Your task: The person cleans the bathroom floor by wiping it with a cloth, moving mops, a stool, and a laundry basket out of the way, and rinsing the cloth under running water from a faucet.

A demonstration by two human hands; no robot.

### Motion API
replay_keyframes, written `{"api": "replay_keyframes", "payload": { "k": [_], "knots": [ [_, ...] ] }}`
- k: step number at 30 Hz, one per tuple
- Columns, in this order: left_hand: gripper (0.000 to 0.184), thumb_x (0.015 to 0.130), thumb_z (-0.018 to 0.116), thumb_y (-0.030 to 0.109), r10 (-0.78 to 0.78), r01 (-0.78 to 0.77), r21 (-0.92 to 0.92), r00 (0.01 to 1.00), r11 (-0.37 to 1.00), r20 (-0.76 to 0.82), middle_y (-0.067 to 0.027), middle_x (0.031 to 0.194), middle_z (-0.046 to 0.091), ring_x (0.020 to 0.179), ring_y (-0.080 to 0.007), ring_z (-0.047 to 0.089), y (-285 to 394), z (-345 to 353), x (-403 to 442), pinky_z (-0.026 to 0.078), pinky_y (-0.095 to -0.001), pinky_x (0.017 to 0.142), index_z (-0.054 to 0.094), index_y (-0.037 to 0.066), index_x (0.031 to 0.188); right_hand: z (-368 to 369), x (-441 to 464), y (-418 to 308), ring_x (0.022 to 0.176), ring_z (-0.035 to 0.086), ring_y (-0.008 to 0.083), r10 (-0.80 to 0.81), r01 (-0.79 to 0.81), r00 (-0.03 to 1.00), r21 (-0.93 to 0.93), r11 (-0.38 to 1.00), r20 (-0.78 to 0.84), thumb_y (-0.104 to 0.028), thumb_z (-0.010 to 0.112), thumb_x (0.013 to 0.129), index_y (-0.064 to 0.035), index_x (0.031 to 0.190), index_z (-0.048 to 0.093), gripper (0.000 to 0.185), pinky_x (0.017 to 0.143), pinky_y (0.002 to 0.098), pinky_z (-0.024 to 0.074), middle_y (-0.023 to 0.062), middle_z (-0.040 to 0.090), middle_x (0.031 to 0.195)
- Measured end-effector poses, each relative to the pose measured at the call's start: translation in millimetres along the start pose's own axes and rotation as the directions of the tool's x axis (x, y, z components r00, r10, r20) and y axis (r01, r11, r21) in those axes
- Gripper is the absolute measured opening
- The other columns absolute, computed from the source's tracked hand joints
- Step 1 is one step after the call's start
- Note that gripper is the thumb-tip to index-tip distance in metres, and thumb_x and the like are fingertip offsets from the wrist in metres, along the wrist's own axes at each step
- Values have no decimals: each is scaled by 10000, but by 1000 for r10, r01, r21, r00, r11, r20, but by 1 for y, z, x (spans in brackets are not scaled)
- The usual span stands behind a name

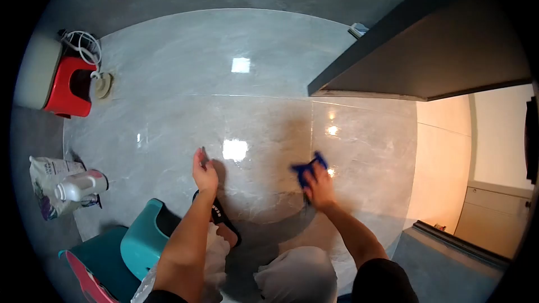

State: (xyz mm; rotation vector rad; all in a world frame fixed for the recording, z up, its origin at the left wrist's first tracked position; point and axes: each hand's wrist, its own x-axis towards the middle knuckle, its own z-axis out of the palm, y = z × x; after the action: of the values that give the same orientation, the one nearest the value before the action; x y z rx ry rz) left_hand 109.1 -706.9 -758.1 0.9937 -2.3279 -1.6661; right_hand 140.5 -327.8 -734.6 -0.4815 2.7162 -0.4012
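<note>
My right hand [321, 189] grips a crumpled dark blue cloth [306, 171] and presses it against the shiny grey tiled floor [264, 129]. Parts of the cloth stick out past the fingers. Held above the floor, my left hand [205, 175] has nothing in it, and its loosely bent fingers are apart from the thumb. Below that hand shows a black slipper [224, 221] on one foot. My knees in pale trousers are at the bottom.
A teal stool [147, 241] is by my left arm, beside a pink-edged teal container [101, 258]. Along the left wall are a white bottle [83, 185], a plastic bag [48, 182] and a red stool [70, 87]. A dark door [415, 50] stands ajar at the right.
</note>
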Motion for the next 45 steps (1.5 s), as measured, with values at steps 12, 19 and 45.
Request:
{"api": "replay_keyframes", "payload": {
  "k": [12, 19, 45],
  "knots": [
    [429, 876, 405, -100, 94, -148, 135, 934, 980, 343, -126, 1197, 627, 970, -200, 633, 57, 4, 26, 492, -300, 866, 567, 37, 1249, 16, 100, -113, 1418, 258, 262, -605, 604, 796, 79, 793, -15, -362, 587, 873, -187, 1380, 477, 548, 1161, 451, 187, 95, 287, 1541],
    [284, 925, 483, 94, -105, -216, 532, 854, 819, 509, -157, 1068, 679, 980, -290, 652, 33, -106, 106, 507, -351, 854, 626, 85, 1170, -8, 162, -64, 1431, 200, 352, -68, 44, 963, -98, 994, -261, -326, 556, 901, -175, 1467, 334, 626, 1159, 494, 156, 180, 184, 1565],
    [217, 917, 520, 5, -440, 444, -130, 896, 887, 57, -101, 997, 669, 919, -181, 623, -3, -134, -4, 489, -292, 840, 610, 27, 1113, 54, 287, -335, 1433, 209, 318, -909, 974, 222, -32, 226, 354, -346, 563, 882, -162, 1450, 373, 626, 1173, 475, 128, 133, 251, 1552]
  ]
}}
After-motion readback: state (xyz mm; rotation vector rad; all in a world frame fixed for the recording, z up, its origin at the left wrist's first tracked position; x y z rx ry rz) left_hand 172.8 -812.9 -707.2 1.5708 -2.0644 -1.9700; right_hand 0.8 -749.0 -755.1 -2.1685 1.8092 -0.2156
